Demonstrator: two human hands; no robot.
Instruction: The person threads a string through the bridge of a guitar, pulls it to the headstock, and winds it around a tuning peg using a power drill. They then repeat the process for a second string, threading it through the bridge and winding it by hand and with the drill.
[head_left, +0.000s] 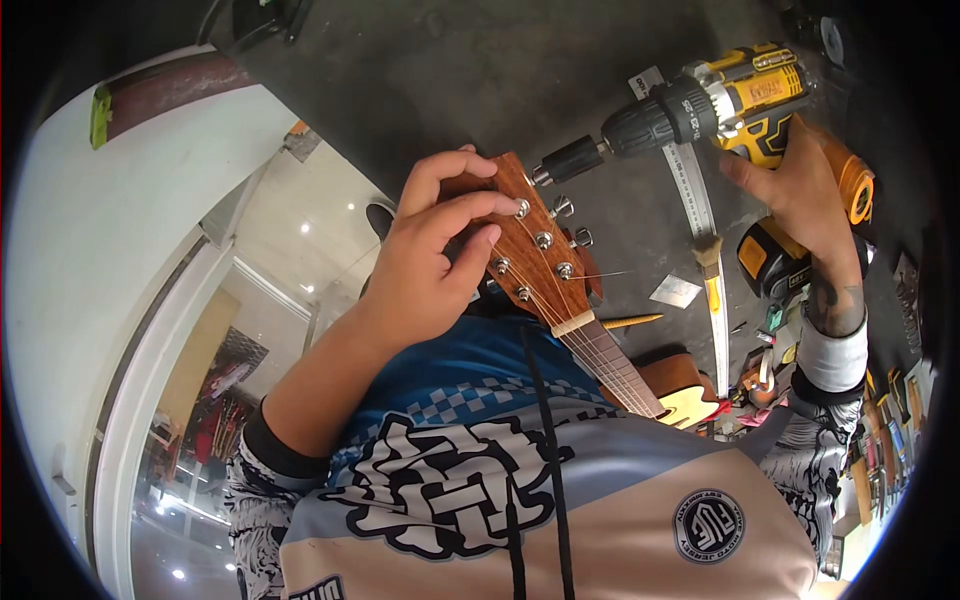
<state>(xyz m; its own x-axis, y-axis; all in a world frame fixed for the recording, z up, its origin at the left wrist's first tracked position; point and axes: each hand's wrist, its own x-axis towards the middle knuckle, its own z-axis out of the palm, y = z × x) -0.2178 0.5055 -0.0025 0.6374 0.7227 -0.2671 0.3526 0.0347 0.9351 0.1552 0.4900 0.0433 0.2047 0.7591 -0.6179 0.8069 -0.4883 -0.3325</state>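
Note:
My left hand [430, 245] is at the wooden headstock [540, 235] of an acoustic guitar [670, 385], its fingers bent over the edge and one fingertip by a tuning post [522, 208]. Strings run from the posts over the nut [573, 324] onto the neck; one loose string end sticks out sideways. In my right hand [800, 190] is a yellow and black cordless drill [755, 95], gripped by its handle. A black socket-like bit [570, 160] extends from the chuck, its metal tip at the headstock's edge near a tuning peg [563, 206].
On the dark workbench lie a metal ruler [690, 195], a brush [711, 275], a pencil [632, 321] and a small metal plate [675, 291]. A tape measure [855, 190] is beside the drill. Several hand tools [890, 430] crowd the right side. A white panel [130, 200] stands left.

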